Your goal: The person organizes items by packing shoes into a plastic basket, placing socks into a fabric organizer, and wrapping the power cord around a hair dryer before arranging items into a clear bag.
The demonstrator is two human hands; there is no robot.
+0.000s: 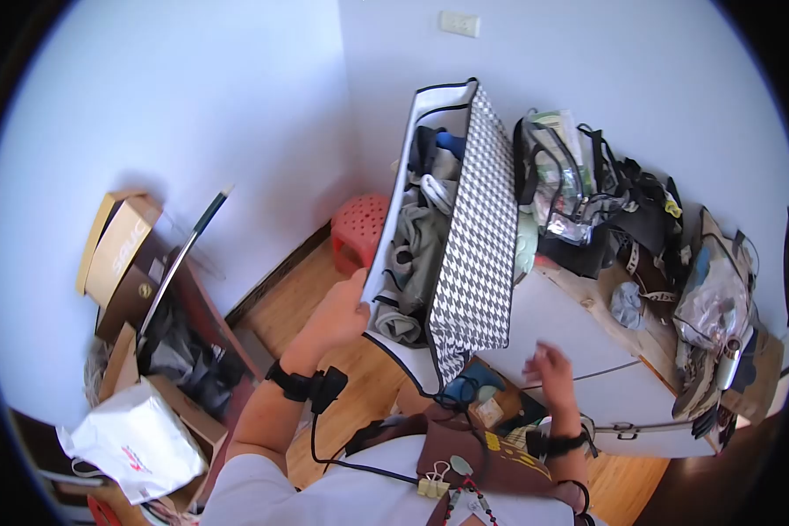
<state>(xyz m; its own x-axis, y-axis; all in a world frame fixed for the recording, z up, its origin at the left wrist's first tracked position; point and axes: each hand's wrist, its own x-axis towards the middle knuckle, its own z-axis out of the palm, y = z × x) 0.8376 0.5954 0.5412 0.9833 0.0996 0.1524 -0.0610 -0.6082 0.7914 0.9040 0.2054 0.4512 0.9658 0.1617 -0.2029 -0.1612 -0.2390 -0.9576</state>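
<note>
A fabric storage box [478,237] with a black-and-white houndstooth side and black edging is tilted in the middle of the head view. Its open top shows grey, dark and blue folded clothes [422,237]. My left hand [340,309] grips the box's near left rim, with the fingers closed round the edge. To the right of the box's lower end, my right hand [548,361] is off the box, its fingers partly curled and apart, holding nothing.
A red stool [358,230] stands in the corner behind the box. Bags [561,175] are piled on a white cabinet [570,337] at the right. Cardboard boxes [123,254] and a white bag [140,443] are at the left.
</note>
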